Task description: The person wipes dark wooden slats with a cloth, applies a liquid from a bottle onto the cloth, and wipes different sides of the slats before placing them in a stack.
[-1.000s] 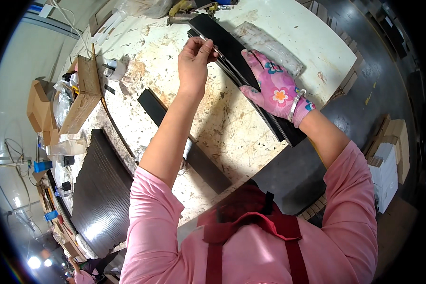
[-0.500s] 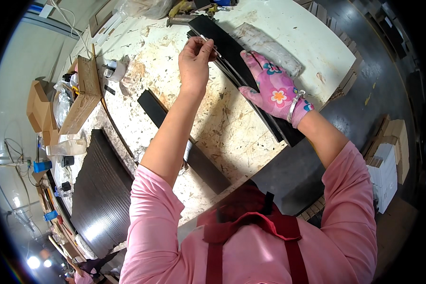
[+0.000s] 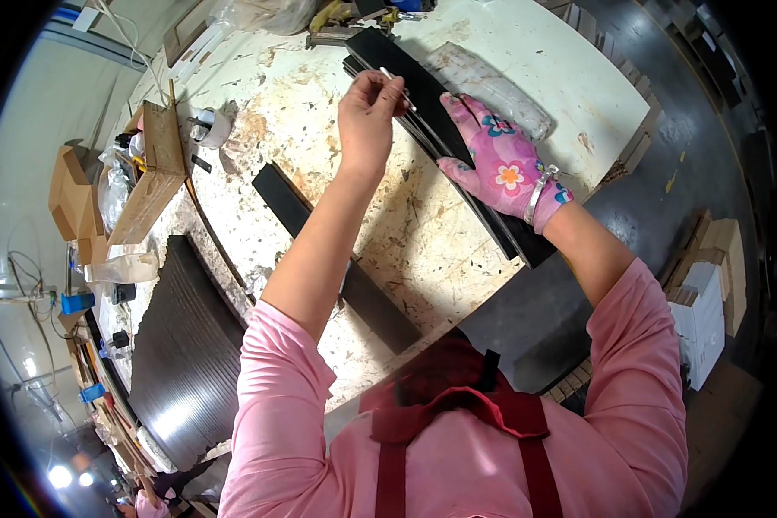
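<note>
Several long black boards (image 3: 443,136) lie together, slanting across the stained white worktable (image 3: 419,229). Bare and pinched, my left hand (image 3: 367,116) holds a thin white stick (image 3: 386,72) that looks like a cotton swab, at the boards' left edge. Whether its lower tip touches the edge is too small to tell. My right hand (image 3: 502,166), in a pink flowered glove, rests flat on the top board with its fingers stretched out and thumb apart.
A wrapped pack (image 3: 492,91) lies right of the boards. Under my left forearm is a dark strip (image 3: 378,306). Further left are a white container (image 3: 211,129), a cardboard box of supplies (image 3: 157,177) and a large dark ribbed sheet (image 3: 186,345). Tools (image 3: 341,30) sit at the far edge.
My left hand has slid a little right and nearer to me along the boards' edge, still pinching the white stick. My right hand stays in place.
</note>
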